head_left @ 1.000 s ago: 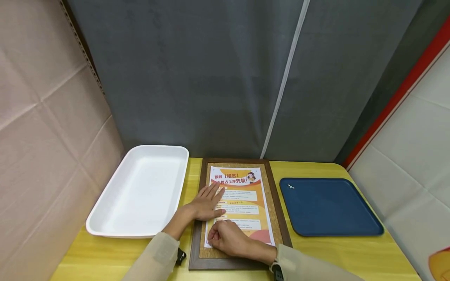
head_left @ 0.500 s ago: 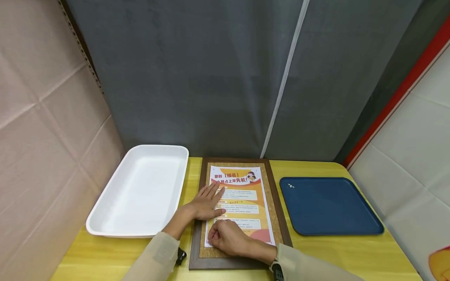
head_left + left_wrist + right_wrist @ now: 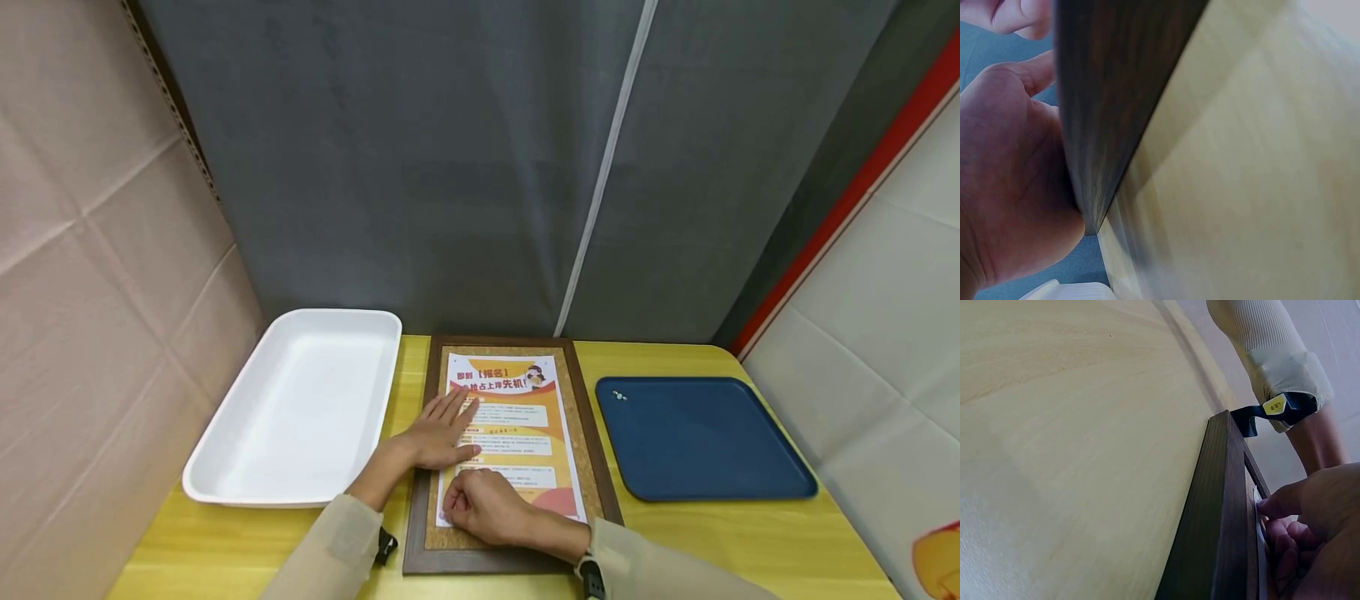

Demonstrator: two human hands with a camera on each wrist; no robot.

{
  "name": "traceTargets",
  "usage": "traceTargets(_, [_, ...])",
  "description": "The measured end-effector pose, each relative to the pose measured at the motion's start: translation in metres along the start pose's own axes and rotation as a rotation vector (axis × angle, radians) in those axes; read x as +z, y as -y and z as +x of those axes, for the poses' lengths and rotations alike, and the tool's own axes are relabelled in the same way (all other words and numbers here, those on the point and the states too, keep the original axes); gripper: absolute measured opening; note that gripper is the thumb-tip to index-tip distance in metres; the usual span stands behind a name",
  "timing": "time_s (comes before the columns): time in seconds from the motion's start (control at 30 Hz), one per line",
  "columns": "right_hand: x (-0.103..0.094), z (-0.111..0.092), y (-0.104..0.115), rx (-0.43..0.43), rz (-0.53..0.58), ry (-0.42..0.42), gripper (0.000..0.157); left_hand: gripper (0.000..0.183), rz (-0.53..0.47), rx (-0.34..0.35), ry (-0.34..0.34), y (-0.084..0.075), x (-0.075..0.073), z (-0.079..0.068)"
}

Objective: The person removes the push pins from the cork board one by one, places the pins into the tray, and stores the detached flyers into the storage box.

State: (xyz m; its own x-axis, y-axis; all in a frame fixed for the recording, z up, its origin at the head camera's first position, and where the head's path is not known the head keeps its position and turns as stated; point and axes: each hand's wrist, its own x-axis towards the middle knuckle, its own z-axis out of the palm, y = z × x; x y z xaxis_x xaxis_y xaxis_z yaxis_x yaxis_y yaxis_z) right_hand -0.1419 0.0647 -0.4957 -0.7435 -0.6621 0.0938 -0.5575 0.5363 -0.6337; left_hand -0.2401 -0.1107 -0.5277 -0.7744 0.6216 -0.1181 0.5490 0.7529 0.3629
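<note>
A yellow and orange printed poster (image 3: pixel 517 417) lies on a cork board (image 3: pixel 590 492) with a dark wooden frame (image 3: pixel 415 533). My left hand (image 3: pixel 435 437) rests flat on the poster's left side, fingers spread. Just below it, my right hand (image 3: pixel 491 507) has curled fingers at the poster's lower left corner. In the right wrist view the thumb (image 3: pixel 1285 500) of that hand presses at the paper edge; whatever is under it is hidden. Tiny dots, like pins, show at both top corners of the poster. The left wrist view has the left palm (image 3: pixel 1010 181) beside the frame.
On the left of the yellow wooden table (image 3: pixel 667 550) stands a deep white tray (image 3: pixel 292 408). To the right lies a flat blue tray (image 3: pixel 712 442) with small shiny pin-like pieces (image 3: pixel 619 397) near its upper left corner. A grey curtain (image 3: pixel 420 167) hangs behind.
</note>
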Motion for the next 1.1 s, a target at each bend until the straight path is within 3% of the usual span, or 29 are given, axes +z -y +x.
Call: traceTargets(1.1, [0.003, 0.0002, -0.003, 0.028, -0.031, 0.0, 0.016, 0.087, -0.002, 0.006, 0.014, -0.0056, -0.0056, -0.0034])
